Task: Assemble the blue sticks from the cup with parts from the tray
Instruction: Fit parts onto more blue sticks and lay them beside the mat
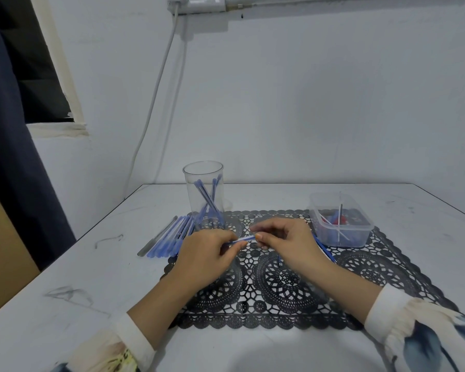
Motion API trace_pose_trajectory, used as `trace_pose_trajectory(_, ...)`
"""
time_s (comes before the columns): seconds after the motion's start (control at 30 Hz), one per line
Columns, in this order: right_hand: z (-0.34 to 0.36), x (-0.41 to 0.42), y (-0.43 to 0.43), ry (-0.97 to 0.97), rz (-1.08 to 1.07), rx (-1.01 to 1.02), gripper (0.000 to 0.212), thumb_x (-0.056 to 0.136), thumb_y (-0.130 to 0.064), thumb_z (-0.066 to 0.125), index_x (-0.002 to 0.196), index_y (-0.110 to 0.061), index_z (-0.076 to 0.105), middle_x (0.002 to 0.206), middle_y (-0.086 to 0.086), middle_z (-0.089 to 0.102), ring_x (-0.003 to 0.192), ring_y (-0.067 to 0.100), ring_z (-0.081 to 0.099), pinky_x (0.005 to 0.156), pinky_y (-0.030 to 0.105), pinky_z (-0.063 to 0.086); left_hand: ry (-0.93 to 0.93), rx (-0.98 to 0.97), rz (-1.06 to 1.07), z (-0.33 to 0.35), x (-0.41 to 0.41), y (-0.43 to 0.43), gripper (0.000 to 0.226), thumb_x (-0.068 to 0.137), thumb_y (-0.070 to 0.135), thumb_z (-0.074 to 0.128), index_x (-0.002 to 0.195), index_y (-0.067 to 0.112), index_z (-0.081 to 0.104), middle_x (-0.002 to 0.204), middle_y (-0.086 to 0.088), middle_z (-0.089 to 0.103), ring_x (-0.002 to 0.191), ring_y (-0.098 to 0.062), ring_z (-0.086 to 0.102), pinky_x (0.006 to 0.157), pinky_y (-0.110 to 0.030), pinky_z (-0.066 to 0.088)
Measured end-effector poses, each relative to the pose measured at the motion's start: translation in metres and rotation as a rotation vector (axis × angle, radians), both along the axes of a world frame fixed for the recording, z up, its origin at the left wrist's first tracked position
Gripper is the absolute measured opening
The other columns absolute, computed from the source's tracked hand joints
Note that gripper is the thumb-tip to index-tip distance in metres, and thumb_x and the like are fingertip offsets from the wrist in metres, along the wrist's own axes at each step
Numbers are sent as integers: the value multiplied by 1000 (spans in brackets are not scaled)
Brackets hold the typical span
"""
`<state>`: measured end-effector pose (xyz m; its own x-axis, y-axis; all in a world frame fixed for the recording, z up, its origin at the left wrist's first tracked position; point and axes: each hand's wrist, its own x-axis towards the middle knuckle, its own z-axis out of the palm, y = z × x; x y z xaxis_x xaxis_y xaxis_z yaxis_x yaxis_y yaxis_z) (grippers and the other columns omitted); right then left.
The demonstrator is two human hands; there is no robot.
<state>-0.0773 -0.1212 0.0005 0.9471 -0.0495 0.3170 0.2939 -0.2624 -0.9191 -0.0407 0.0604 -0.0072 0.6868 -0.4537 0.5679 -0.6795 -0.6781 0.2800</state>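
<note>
Over the black lace mat point(285, 285), my left hand point(207, 253) and my right hand point(285, 242) pinch the two ends of one blue stick point(242, 239), held nearly level between them. A clear cup point(204, 194) behind my left hand holds several blue sticks. The clear plastic tray point(340, 218) at the right holds red and blue small parts and thin white refills. Another blue stick point(324, 248) lies on the mat just behind my right wrist.
A row of several blue pens with one grey one point(167, 237) lies on the white table point(91, 277) left of the cup. A cardboard box point(3, 251) stands off the table's left edge. The wall rises right behind the table.
</note>
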Motion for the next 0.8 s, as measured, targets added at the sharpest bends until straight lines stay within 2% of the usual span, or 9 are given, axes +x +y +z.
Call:
trace_pose_trajectory(0.13,0,-1,-1,-11,16,-14,16,87,-5,61,95,-15,71,64,4,67,55,12,59,56,20,48,-22,-31,-37,-1,-1,-1,44,84,59,41,86,27,71,65,9,64,60,-4,55,57,-31,49)
trace_pose_trajectory(0.27,1,0,-2,-1,25,-18,15,92,-16,54,101,-13,66,60,9,65,47,18,55,50,26,47,-37,-28,-57,0,-3,-2,48,84,60,37,87,26,70,66,9,64,60,-4,55,57,-30,49)
trace_pose_trajectory(0.33,1,-1,-2,2,43,-31,17,94,-19,51,102,-11,62,63,10,66,51,20,57,51,28,48,-25,-52,-50,0,-2,-1,49,83,61,37,87,25,70,67,8,65,61,-4,57,58,-32,50)
trace_pose_trajectory(0.43,-2,-3,-4,-90,42,-294,10,95,-16,50,96,-13,59,69,3,66,61,13,62,61,26,51,-39,-57,-51,0,0,1,52,83,61,36,85,22,71,68,7,66,61,-6,57,58,-33,50)
trace_pose_trajectory(0.53,-2,-3,-5,-221,-15,-587,20,97,-21,45,79,-22,55,59,-10,58,55,1,55,55,13,42,-92,-62,-105,0,-1,1,46,86,57,41,85,23,72,65,8,65,58,-5,56,55,-32,50)
trace_pose_trajectory(0.6,-1,-3,-5,-214,-18,-583,30,98,-28,41,70,-24,51,55,-8,58,51,3,55,54,12,40,-132,-55,-128,1,-2,-1,41,87,53,45,85,22,72,65,9,65,57,-5,56,53,-31,50)
trace_pose_trajectory(0.67,-1,-4,-4,-162,-13,-478,36,97,-36,37,69,-19,54,55,1,61,48,8,57,51,15,42,-143,-51,-130,1,-2,-2,40,87,52,45,85,22,72,65,9,65,57,-5,56,53,-30,51)
trace_pose_trajectory(0.73,-1,-4,-4,-166,-3,-427,39,92,-47,34,81,-16,56,60,3,63,51,14,59,51,24,46,-124,-77,-114,2,-2,-1,42,87,54,44,87,23,72,67,9,66,58,-4,57,54,-30,51)
trace_pose_trajectory(0.8,-3,-3,-5,-240,9,-503,30,92,-46,35,92,-21,53,61,-4,61,54,11,57,53,29,47,-112,-93,-101,2,-1,1,44,86,55,42,88,23,72,67,9,66,58,-4,56,54,-29,51)
